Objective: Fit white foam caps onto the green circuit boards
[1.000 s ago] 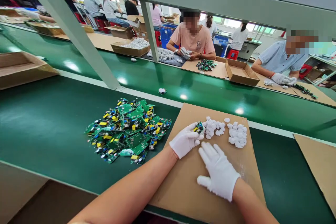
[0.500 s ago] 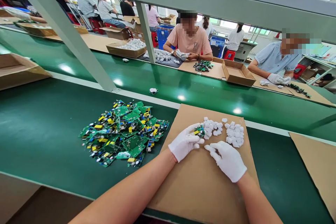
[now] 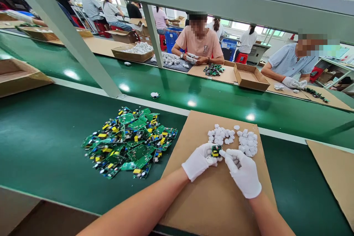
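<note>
Pinching small circuit board [image 3: 215,151] in left hand [image 3: 198,161], right hand [image 3: 243,172] touching it, just before white caps pile [image 3: 232,139].

A grey slanted post [image 3: 80,40] rises from the green surface [image 3: 41,143]. One small white part [image 3: 155,95] lies alone on the shiny belt [image 3: 193,92]. Across it, a person in a pink shirt [image 3: 199,44] sits beside an open cardboard box [image 3: 250,77]. At far left stands another flat cardboard box [image 3: 19,77]
</note>
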Demonstrator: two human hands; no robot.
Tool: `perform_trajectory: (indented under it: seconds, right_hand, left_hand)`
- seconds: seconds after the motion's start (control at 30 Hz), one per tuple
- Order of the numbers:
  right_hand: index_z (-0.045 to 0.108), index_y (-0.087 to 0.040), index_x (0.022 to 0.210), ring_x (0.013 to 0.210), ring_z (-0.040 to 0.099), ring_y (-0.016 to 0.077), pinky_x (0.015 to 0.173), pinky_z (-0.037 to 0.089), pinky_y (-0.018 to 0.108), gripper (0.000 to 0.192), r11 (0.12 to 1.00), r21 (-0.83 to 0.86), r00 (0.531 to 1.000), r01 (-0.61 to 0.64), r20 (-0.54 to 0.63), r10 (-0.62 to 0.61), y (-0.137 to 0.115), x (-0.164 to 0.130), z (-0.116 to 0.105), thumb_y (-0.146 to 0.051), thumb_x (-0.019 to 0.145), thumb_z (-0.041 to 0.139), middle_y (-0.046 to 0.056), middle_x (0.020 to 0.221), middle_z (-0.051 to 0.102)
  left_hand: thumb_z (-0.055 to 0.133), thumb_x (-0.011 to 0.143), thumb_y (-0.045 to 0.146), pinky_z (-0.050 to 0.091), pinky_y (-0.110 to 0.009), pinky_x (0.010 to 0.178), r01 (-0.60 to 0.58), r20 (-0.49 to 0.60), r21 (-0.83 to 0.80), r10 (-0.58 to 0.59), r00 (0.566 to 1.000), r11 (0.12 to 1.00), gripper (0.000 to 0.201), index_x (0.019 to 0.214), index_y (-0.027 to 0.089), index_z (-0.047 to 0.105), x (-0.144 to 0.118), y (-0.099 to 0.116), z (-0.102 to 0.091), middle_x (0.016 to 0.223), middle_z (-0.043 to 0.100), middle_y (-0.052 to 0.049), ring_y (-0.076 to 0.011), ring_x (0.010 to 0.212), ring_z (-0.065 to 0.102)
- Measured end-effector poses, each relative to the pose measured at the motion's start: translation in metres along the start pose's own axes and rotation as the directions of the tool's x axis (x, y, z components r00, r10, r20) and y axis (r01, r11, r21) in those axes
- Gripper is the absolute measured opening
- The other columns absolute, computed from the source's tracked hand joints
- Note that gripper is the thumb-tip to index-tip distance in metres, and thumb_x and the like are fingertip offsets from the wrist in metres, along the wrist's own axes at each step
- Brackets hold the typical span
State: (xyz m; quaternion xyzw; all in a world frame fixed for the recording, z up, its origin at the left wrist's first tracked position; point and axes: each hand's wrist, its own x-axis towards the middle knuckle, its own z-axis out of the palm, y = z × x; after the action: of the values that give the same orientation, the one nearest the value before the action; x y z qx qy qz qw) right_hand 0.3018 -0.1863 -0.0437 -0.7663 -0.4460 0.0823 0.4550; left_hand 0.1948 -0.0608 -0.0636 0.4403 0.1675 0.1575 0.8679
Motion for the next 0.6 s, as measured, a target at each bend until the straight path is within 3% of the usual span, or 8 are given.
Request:
perform_trajectory:
  seconds: [0.2, 0.33, 0.5, 0.6]
  right_hand:
    - [0.064, -0.021, 0.085, 0.045, 0.055, 0.0102, 0.048, 0.044, 0.021, 0.016, 0.983, -0.178, 0.999, 0.048, -0.007, -0.050, 0.000, -0.004, 0.007, -0.031, 0.079, 0.054, -0.001, 0.059, 0.065]
    - [0.066, -0.022, 0.084, 0.052, 0.059, 0.0121, 0.053, 0.045, 0.022, 0.016, 0.964, -0.249, 0.995, 0.098, 0.000, -0.101, 0.000, -0.001, 0.007, -0.032, 0.080, 0.053, 0.000, 0.065, 0.067]
    - [0.064, -0.025, 0.103, 0.056, 0.055, 0.0116, 0.057, 0.045, 0.022, 0.026, 0.959, -0.197, 0.972, 0.203, 0.157, -0.173, 0.000, 0.005, -0.002, -0.028, 0.079, 0.054, 0.000, 0.073, 0.062]
    - [0.065, -0.026, 0.101, 0.069, 0.057, 0.0146, 0.064, 0.046, 0.025, 0.025, 0.927, -0.264, 0.963, 0.268, 0.092, -0.252, 0.001, 0.005, 0.001, -0.025, 0.080, 0.053, 0.003, 0.083, 0.061]
  left_hand:
    - [0.071, 0.066, 0.021, 0.043, -0.024, 0.064, -0.061, -0.023, 0.103, 0.064, 0.998, 0.993, 0.032, 0.095, 0.017, 0.059, -0.007, -0.004, 0.010, 0.087, 0.062, -0.004, -0.0124, 0.071, 0.055]
    - [0.065, 0.073, 0.030, 0.042, -0.024, 0.066, -0.065, 0.037, 0.165, 0.060, 0.997, 0.984, 0.024, 0.092, 0.017, 0.061, -0.011, -0.001, 0.015, 0.083, 0.061, -0.004, -0.0143, 0.075, 0.053]
    - [0.067, 0.071, 0.034, 0.045, -0.027, 0.071, 0.003, 0.063, 0.049, -0.007, 0.998, 0.999, 0.027, 0.088, 0.014, 0.061, -0.011, 0.008, 0.014, 0.086, 0.059, -0.006, -0.0145, 0.077, 0.054]
    - [0.067, 0.070, 0.036, 0.046, -0.030, 0.072, 0.086, 0.071, -0.041, -0.083, 0.994, 0.995, 0.030, 0.088, 0.014, 0.061, -0.009, 0.007, 0.014, 0.085, 0.059, -0.006, -0.0137, 0.074, 0.055]
